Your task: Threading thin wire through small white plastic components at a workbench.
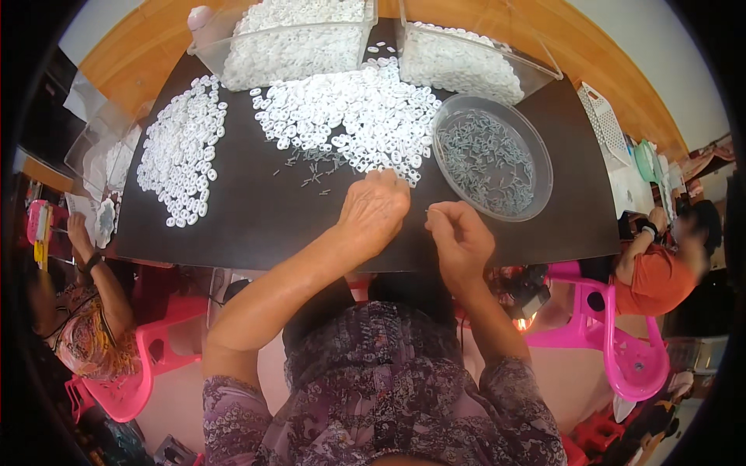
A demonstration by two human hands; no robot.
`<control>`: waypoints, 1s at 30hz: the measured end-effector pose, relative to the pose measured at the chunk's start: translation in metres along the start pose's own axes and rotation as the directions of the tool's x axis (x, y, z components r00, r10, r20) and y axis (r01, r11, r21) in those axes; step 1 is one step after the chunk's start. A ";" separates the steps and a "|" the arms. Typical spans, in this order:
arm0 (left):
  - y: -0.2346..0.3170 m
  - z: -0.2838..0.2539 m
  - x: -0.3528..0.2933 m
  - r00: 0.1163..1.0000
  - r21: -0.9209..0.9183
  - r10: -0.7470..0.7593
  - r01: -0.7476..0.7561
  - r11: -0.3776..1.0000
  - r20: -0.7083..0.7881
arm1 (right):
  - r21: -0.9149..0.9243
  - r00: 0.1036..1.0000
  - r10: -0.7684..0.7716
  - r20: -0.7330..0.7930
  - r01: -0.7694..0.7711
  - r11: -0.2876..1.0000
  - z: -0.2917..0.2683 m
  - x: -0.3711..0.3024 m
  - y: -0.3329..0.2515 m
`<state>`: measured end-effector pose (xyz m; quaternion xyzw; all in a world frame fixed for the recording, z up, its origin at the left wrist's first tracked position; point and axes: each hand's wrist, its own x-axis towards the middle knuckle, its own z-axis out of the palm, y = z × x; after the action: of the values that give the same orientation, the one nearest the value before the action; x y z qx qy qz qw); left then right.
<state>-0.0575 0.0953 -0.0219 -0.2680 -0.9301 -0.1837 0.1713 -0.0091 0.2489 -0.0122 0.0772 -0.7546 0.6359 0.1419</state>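
A large heap of small white oval pieces with holes [350, 109] spreads over the dark table. At its near edge is my left hand [377, 208], back up, with the fingers curled down among the pieces; what they hold is hidden. My right hand [464, 239] is closed in a pinch close to its right, over the table's near part. Whatever sits between thumb and forefinger is too small to name. Short grey pins [315, 165] lie scattered left of my left hand. More of them fill a round clear tub [544, 182] beyond my right hand.
Two clear bins, left [371, 39] and right [536, 66], stand at the back with white pieces. Another patch of white ovals [183, 151] lies at left. People sit on both sides, one in orange [660, 276], near pink chairs [633, 353].
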 end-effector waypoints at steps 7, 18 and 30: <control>-0.008 -0.029 -0.026 0.842 -0.870 -0.466 0.423 0.252 0.274 | 0.139 0.965 0.247 0.092 -0.258 0.956 0.017 0.007 -0.009; -0.017 -0.054 -0.061 0.750 -0.935 -0.559 0.267 -0.234 0.354 | 0.217 0.943 0.220 0.251 -0.277 0.936 0.063 0.008 -0.015; -0.021 -0.054 -0.080 0.736 -0.953 -0.605 0.226 -0.202 0.303 | 0.181 0.932 0.168 0.321 -0.234 0.955 0.080 0.002 -0.021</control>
<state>0.0067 0.0205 -0.0128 0.0533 -0.5124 -0.8569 -0.0169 -0.0147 0.1665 -0.0042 0.1104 -0.6976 0.7061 -0.0506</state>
